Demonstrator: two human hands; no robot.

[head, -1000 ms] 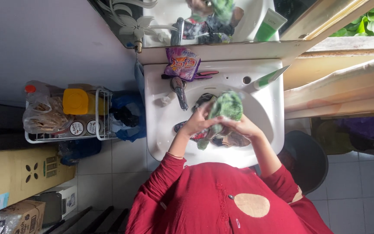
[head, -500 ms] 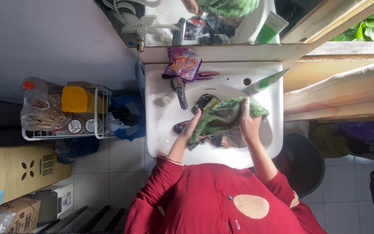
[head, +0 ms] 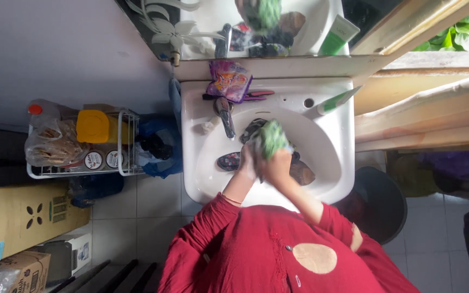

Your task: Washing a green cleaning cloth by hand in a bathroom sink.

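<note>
Both of my hands are pressed together over the basin of a white sink [head: 333, 179]. My left hand [head: 247, 161] and my right hand [head: 279, 166] squeeze a bunched green cloth [head: 271, 138], which sticks out above the fingers. Under the hands lie dark pieces of cloth [head: 303, 173], partly hidden, and another dark patterned piece [head: 228, 161] to the left. The faucet [head: 226, 116] stands just left of the cloth. My red sleeves reach up from the bottom of the view.
A purple packet [head: 229, 80] and a green-and-white tube [head: 334, 102] lie on the sink's back rim below a mirror [head: 299, 21]. A wire rack [head: 127, 142] with a yellow-lidded jar [head: 93, 126] stands left. Cardboard boxes [head: 23, 217] sit bottom left, a black bin [head: 380, 202] right.
The green cloth was spread wide between my hands half a second ago. Now my hands have come together and it is bunched into a tight wad.
</note>
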